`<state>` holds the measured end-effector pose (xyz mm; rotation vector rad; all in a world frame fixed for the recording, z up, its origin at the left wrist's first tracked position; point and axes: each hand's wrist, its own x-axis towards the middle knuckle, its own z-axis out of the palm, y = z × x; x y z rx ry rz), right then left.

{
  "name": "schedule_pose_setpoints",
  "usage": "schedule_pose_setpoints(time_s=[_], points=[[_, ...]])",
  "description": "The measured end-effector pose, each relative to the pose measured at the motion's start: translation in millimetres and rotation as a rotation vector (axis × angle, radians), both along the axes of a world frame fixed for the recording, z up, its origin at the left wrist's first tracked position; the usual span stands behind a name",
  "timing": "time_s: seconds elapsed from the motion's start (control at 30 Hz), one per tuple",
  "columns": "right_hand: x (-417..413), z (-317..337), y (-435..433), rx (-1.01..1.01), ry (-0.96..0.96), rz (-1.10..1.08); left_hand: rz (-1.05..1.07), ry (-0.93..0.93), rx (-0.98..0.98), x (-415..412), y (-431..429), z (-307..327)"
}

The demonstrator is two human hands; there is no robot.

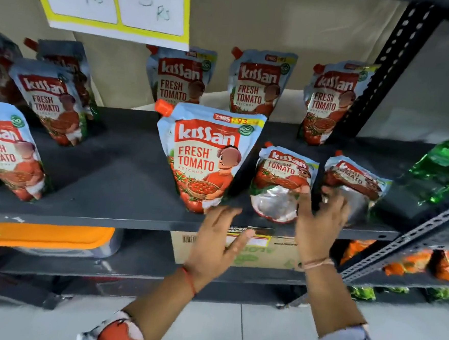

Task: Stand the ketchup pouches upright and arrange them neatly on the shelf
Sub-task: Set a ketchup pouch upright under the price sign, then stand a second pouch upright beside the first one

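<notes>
Several Kissan ketchup pouches stand on the dark shelf (112, 167). A large pouch (205, 158) stands upright at the front middle. Two more pouches lie tipped back with their silver bases toward me: one (281, 184) just right of the large pouch, the other (352, 184) further right. My right hand (318, 219) is between these two, fingers spread, touching the right one's base. My left hand (218, 238) hovers open below the large pouch at the shelf's front edge. Three pouches (256, 84) stand along the back wall.
More pouches (50, 102) stand at the left. Green packets (441, 169) lie at the shelf's right end beside a slotted metal upright (390, 64). Paper price cards (115, 3) hang on the wall. The lower shelf holds an orange-lidded tub (48, 237), a cardboard box (265, 252) and orange packets (408, 262).
</notes>
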<state>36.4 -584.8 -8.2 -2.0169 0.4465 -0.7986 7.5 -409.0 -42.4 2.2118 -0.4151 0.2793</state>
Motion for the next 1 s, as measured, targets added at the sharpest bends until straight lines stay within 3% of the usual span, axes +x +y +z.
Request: schedule_pose_setpoints(time_s=[0.13,0.23,0.33,0.43,0.53,0.67,0.73,0.9,1.0], points=[[21,-1,-43,0.162,0.469,0.285,0.106,0.399,-0.42,34,-67,16],[27,1,-42,0.54,0.467,0.384,0.27,0.549,-0.586,65,-82,28],[33,0,-33,0.808,0.402,0.318,0.374,0.681,-0.669,84,-75,34],[35,-3,-29,1.024,0.354,0.249,0.239,0.869,-0.812,86,-73,39],[31,-4,-30,1.212,0.45,0.337,0.027,1.012,-0.904,84,-67,39],[32,-2,-39,1.182,0.661,0.495,-0.076,1.046,-0.907,79,-56,37],[33,0,-42,1.147,0.673,0.612,-0.12,1.035,-0.893,76,-54,35],[34,4,-45,1.146,0.363,0.806,-0.175,0.883,-0.813,75,-53,43],[35,1,-48,0.889,0.222,0.837,-0.212,0.766,-0.707,79,-52,47]])
